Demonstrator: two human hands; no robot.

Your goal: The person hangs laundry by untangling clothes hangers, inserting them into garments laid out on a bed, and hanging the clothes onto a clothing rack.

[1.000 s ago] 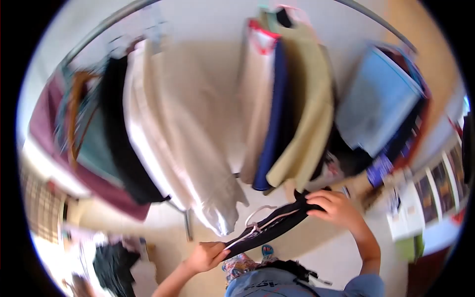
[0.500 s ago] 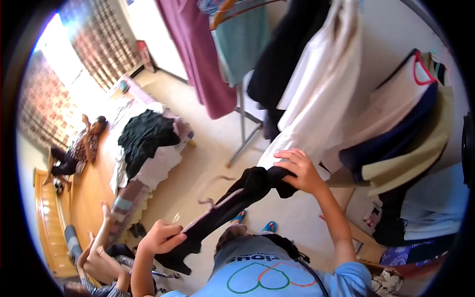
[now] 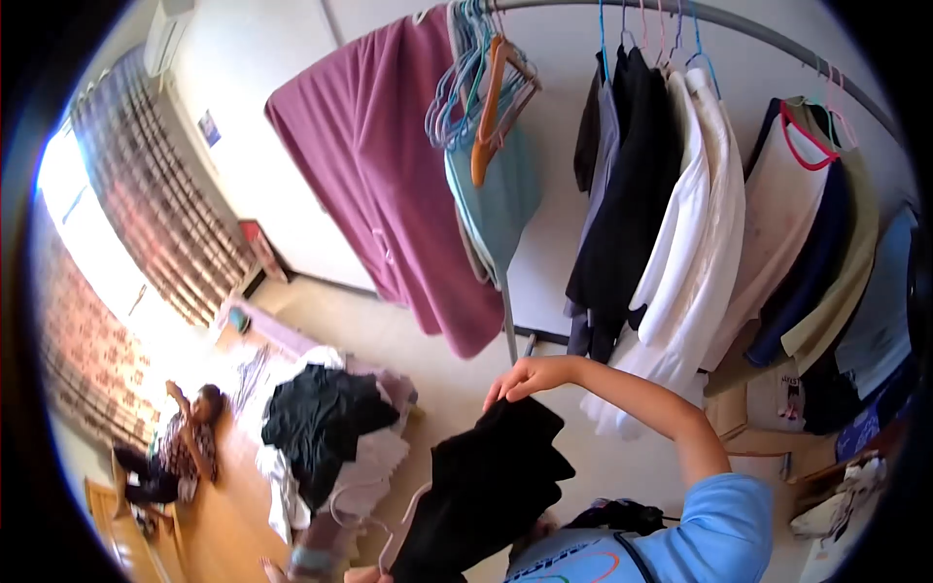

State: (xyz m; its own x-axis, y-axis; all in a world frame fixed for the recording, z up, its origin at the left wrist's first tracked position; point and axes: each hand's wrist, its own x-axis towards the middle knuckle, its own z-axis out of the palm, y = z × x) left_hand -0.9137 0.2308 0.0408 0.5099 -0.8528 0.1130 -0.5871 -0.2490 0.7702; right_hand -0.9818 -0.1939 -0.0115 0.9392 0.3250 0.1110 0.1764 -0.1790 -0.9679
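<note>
A black garment is stretched between my two hands, with its folds hanging to the right. My right hand is closed at its upper edge, fingers pinching the cloth. Only a small part of my left hand shows at the bottom edge of the view, closed at the lower end of the cloth beside a pale hanger. The hanger's hook points left, and most of its body is hidden by the garment. Whether this garment is a top or a bottom, I cannot tell.
A metal rail carries shirts, a mauve cloth and a bunch of hangers. On the bed at left lie a dark clothes heap and a person. A low wooden piece stands at right.
The view has tilted up, bringing the rail into sight. My right hand has moved from gripping the bunched cloth to pinching its edge, and the garment hangs more spread out. My left hand is lower in view.
</note>
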